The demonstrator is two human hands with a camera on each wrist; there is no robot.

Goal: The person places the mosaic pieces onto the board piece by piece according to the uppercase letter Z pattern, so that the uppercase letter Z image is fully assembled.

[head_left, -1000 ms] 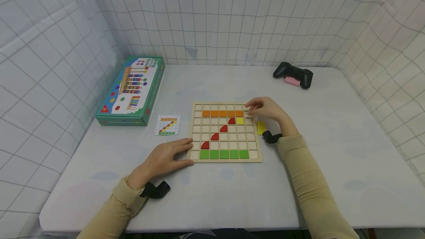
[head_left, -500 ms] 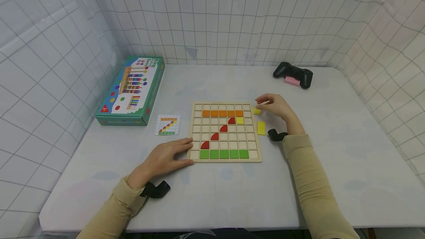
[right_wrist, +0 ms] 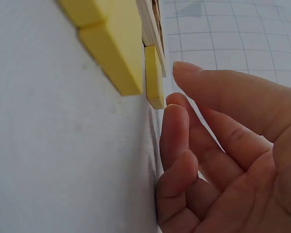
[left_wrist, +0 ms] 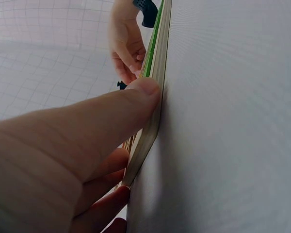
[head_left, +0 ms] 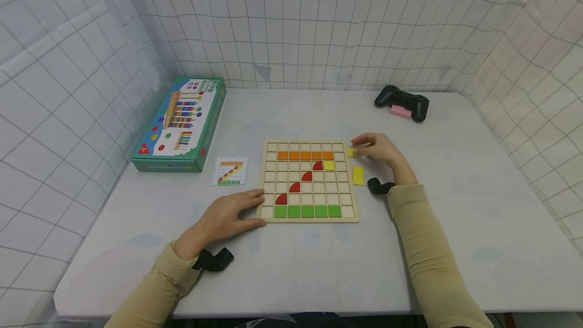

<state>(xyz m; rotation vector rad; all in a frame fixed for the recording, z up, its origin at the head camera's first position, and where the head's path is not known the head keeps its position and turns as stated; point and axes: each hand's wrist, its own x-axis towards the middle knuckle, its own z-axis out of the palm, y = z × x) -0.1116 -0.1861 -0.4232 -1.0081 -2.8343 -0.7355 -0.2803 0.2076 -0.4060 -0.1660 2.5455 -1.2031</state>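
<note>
A wooden grid board point(head_left: 319, 220) lies on the table, set with orange tiles point(head_left: 305, 156), red quarter-round tiles point(head_left: 295, 187), green tiles point(head_left: 307, 212) and one yellow square tile point(head_left: 329, 165). My left hand point(head_left: 227, 214) touches the board's near left corner with thumb and fingers; in the left wrist view the thumb point(left_wrist: 144, 86) presses the edge. Off the board's right side, my right hand point(head_left: 380, 150) hovers by a small yellow tile point(right_wrist: 154, 77). Its thumb and fingers are apart, with nothing between them. Closer to me, two yellow blocks point(right_wrist: 114, 48) lie end to end.
A pattern card point(head_left: 230, 171) lies left of the board. Beyond it is a green and blue game box point(head_left: 182, 120). At the back right, a black game controller point(head_left: 402, 101) rests on a pink block point(head_left: 401, 111). Gridded white cloth walls surround the table.
My right hand has moved right, off the board's upper right edge, and now the small yellow tile beside it shows. My left hand and the set tiles stay put.
</note>
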